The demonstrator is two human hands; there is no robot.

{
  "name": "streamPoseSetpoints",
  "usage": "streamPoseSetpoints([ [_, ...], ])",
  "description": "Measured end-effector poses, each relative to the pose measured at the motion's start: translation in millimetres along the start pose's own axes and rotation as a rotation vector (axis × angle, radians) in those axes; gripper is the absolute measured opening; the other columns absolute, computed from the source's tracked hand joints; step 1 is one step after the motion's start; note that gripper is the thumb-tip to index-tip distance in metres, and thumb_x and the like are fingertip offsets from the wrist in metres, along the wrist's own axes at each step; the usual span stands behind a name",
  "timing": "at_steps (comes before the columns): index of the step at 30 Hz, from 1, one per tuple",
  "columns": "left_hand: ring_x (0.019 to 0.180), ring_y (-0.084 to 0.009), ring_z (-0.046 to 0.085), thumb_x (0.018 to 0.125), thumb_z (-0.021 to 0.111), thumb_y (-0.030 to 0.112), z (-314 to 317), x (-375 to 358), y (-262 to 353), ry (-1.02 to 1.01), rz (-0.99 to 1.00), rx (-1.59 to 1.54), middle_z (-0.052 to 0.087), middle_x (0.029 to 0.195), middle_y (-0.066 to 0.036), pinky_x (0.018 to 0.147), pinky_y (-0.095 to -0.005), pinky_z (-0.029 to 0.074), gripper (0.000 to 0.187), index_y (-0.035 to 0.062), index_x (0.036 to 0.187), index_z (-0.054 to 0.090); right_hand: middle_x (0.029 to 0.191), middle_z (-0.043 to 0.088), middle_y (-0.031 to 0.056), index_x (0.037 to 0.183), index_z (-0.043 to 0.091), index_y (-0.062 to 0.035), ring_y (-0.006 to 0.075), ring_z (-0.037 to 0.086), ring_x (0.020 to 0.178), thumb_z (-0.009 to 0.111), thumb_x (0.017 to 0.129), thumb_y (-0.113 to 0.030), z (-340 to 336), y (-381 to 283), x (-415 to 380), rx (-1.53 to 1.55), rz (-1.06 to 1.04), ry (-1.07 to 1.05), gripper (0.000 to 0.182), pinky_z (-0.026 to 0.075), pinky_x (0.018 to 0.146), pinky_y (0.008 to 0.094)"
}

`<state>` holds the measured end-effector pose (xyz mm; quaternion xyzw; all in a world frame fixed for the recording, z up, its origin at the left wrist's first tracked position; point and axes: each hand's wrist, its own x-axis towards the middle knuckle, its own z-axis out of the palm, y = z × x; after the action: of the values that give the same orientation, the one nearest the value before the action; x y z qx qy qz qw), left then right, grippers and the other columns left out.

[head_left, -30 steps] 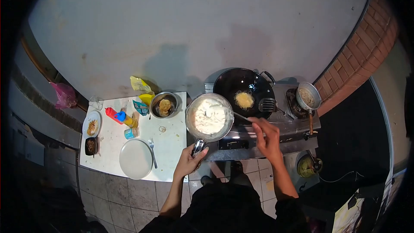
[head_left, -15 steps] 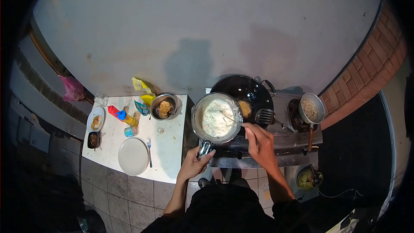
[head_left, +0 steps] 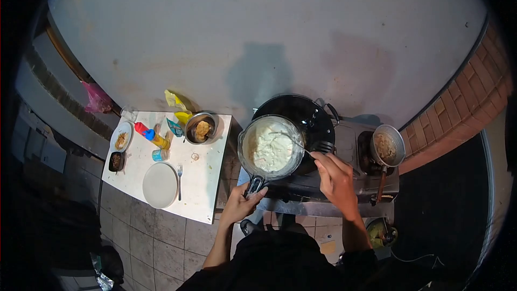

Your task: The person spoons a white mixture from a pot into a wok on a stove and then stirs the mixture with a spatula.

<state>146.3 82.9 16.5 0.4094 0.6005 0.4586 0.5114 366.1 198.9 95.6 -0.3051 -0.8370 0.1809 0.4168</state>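
My left hand [head_left: 245, 202] is wrapped round the black handle of a pan [head_left: 243, 156] full of thick white batter [head_left: 272, 148]. Between the fingers of my right hand [head_left: 335, 179] is a thin metal utensil [head_left: 298, 143], its far end dipped in the batter. The pan is held over the front left part of a black wok [head_left: 293, 108] containing dark oil. A slotted spatula [head_left: 322, 147] rests in the wok, just beyond my right hand. Whatever lies in the wok beneath the pan is hidden.
A small pot [head_left: 389, 145] of pale food stands on the right burner. On the white table [head_left: 202, 194] at left are a plate [head_left: 160, 185], a fork [head_left: 180, 181], a metal bowl [head_left: 209, 121] with fried food, squeeze bottles [head_left: 160, 141] and a dish of food [head_left: 128, 129].
The view has turned and shifted slightly. My right hand has moved a little right and down, with the utensil still in the batter. The fried piece seen in the wok is now hidden.
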Motion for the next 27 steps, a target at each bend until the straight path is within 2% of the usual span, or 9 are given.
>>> streamPoseSetpoints([
  [6, 0.043, -0.0016, 0.036, 0.089, 0.066, 0.020, 18, 2, 0, 0.056, 0.027, -0.013, 0.041, 0.053, 0.007, 0.038, -0.0217, 0.026, 0.029, 0.0054, 0.071, 0.049, 0.075, 0.061, 0.0163, 0.096, 0.060, 0.0061, 0.0297, 0.061, 0.062, 0.058, 0.082, 0.005, 16, 4, -24, 0.095, -0.035, 0.032, 0.014, 0.046, 0.054, 0.0357],
  [10, 0.043, -0.0020, 0.037, 0.089, 0.066, 0.021, 28, 1, 1, 0.093, 0.019, -0.002, 0.041, 0.053, 0.007, 0.038, -0.0216, 0.027, 0.028, 0.0053, 0.072, 0.049, 0.079, 0.062, 0.0179, 0.097, 0.060, 0.0067, 0.0301, 0.061, 0.063, 0.057, 0.084, 0.005, 7, 11, -22, 0.185, 0.102, 0.037, 0.013, 0.047, 0.054, 0.0345],
  [12, 0.044, -0.0019, 0.037, 0.089, 0.065, 0.018, 31, -1, 3, 0.097, 0.001, 0.008, 0.042, 0.054, 0.007, 0.038, -0.0212, 0.027, 0.023, 0.0056, 0.076, 0.051, 0.069, 0.059, 0.0132, 0.095, 0.062, 0.0070, 0.0184, 0.058, 0.057, 0.053, 0.086, 0.005, 0, 15, -14, 0.111, 0.028, 0.143, 0.013, 0.044, 0.051, 0.0287],
  [17, 0.044, -0.0017, 0.037, 0.090, 0.064, 0.016, 39, -1, 4, 0.105, -0.020, 0.033, 0.043, 0.056, 0.007, 0.039, -0.0204, 0.027, 0.015, 0.0051, 0.084, 0.056, 0.071, 0.061, 0.0155, 0.094, 0.061, 0.0071, 0.0250, 0.060, 0.058, 0.053, 0.085, 0.006, -9, 25, -12, -0.004, -0.087, 0.059, 0.012, 0.046, 0.052, 0.0324],
  [19, 0.045, -0.0015, 0.038, 0.090, 0.064, 0.017, 41, 0, 2, 0.119, 0.031, 0.074, 0.044, 0.057, 0.007, 0.039, -0.0201, 0.027, 0.014, 0.0044, 0.088, 0.058, 0.071, 0.061, 0.0145, 0.096, 0.059, 0.0060, 0.0269, 0.061, 0.057, 0.059, 0.082, 0.005, -2, 22, -27, 0.002, -0.093, 0.061, 0.014, 0.046, 0.049, 0.0349],
  [22, 0.046, -0.0017, 0.038, 0.089, 0.065, 0.016, 47, 0, 2, 0.108, -0.013, 0.061, 0.044, 0.057, 0.008, 0.041, -0.0206, 0.028, 0.014, 0.0043, 0.087, 0.059, 0.066, 0.061, 0.0155, 0.097, 0.059, 0.0044, 0.0234, 0.063, 0.052, 0.057, 0.085, 0.002, 20, 15, -53, 0.145, 0.180, 0.076, 0.012, 0.047, 0.046, 0.0322],
  [23, 0.046, -0.0017, 0.038, 0.089, 0.065, 0.016, 49, 3, 0, 0.112, -0.010, 0.059, 0.044, 0.057, 0.008, 0.041, -0.0206, 0.028, 0.014, 0.0043, 0.087, 0.059, 0.064, 0.062, 0.0150, 0.094, 0.057, 0.0055, 0.0196, 0.065, 0.052, 0.053, 0.089, 0.001, 23, 11, -54, 0.322, 0.317, 0.079, 0.008, 0.050, 0.047, 0.0294],
  [24, 0.046, -0.0018, 0.036, 0.089, 0.065, 0.018, 52, 4, -5, 0.117, 0.014, 0.056, 0.043, 0.056, 0.007, 0.040, -0.0214, 0.026, 0.018, 0.0049, 0.081, 0.056, 0.064, 0.062, 0.0150, 0.094, 0.057, 0.0055, 0.0196, 0.065, 0.052, 0.053, 0.089, 0.001, 28, 11, -56, 0.324, 0.320, 0.073, 0.008, 0.050, 0.047, 0.0294],
  [27, 0.045, -0.0018, 0.035, 0.090, 0.065, 0.020, 60, 1, -3, 0.141, -0.002, 0.033, 0.041, 0.054, 0.007, 0.040, -0.0222, 0.025, 0.023, 0.0053, 0.077, 0.053, 0.060, 0.059, 0.0142, 0.093, 0.051, 0.0096, 0.0206, 0.063, 0.049, 0.040, 0.097, -0.006, 38, 19, -55, 0.717, 0.511, 0.164, 0.019, 0.054, 0.046, 0.0283],
])
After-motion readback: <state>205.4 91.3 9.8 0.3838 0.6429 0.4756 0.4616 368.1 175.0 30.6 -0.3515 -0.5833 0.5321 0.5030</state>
